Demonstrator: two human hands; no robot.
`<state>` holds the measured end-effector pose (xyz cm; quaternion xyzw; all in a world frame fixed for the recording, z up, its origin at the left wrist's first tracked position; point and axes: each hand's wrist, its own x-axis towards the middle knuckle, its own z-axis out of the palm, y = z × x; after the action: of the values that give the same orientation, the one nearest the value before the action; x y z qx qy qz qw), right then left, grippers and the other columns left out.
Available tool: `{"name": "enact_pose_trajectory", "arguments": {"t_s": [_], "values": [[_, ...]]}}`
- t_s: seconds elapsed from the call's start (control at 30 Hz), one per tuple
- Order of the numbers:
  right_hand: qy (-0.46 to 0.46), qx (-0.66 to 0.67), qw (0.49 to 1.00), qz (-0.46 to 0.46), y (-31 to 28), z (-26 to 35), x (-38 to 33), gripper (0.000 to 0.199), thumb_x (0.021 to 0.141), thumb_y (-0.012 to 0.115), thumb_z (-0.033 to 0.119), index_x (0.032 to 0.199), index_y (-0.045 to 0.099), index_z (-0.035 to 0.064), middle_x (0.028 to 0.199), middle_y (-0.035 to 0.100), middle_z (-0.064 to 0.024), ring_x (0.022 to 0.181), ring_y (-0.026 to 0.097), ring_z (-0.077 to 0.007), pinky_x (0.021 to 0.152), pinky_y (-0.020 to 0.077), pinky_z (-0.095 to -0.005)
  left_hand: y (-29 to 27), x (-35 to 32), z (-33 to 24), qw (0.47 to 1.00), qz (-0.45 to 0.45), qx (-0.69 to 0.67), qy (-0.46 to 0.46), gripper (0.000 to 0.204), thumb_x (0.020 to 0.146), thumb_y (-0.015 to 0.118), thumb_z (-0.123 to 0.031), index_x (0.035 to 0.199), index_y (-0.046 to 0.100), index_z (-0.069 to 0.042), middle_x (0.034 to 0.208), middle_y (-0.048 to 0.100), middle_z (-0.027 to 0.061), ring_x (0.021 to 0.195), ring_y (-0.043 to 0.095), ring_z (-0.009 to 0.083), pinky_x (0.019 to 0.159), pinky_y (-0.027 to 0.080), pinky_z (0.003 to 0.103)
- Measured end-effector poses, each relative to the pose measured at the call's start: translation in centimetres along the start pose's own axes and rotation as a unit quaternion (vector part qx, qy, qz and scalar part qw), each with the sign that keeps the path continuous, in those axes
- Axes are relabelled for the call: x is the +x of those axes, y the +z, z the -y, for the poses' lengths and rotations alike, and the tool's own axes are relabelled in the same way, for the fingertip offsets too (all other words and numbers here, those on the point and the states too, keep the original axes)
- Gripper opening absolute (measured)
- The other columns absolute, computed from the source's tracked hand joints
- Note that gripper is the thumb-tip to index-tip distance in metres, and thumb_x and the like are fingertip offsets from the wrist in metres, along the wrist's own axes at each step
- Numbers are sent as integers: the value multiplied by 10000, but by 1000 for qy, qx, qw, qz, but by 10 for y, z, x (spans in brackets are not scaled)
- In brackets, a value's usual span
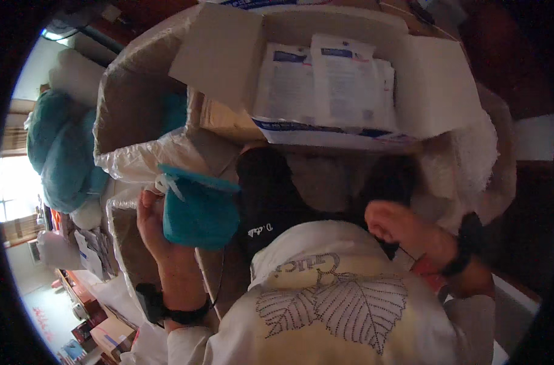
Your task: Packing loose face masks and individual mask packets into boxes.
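Observation:
My left hand [152,224] is closed on a teal drawstring pouch [201,213] at the left of my lap. White cord shows at the pouch's upper left corner, by my fingertips, and the pouch hangs across my wrist. To the right, my right hand [389,222] is over my right thigh, its fingers curled in. Whatever may be between those fingers is hidden. Beyond my knees stands an open white cardboard box [441,91] with white printed packets [347,82] inside.
A plastic-lined carton [122,115] at the left has some teal cloth [175,112] inside. A second lined carton [126,237] stands beside my left forearm. Large teal bundles [61,152] are piled at the far left. Clear plastic wrap [477,152] bulges at the right.

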<state>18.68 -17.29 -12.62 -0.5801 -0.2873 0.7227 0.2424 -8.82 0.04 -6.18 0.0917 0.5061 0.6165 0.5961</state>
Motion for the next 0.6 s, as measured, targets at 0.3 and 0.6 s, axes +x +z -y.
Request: {"name": "enact_pose_trajectory", "arguments": {"t_s": [0.3,0.6], "values": [[73,239,953,-171,-15,-90,128,396,850,514,236,1175,427,27,1125,474,-129,1023,482,-259,873,400,-327,-40,17,7,970,196,-30,-139,215,897,421,-220,720,433,-99,825,524,69,442,303,34,376,247,179],[-468,-407,759,-199,52,64,59,738,728,634,370,1279,303,8,1275,356,-211,1179,354,-346,973,297,-391,-13,-25,23,961,190,0,-201,251,896,431,-258,720,457,-80,869,529,43,460,306,41,405,277,185]]}}
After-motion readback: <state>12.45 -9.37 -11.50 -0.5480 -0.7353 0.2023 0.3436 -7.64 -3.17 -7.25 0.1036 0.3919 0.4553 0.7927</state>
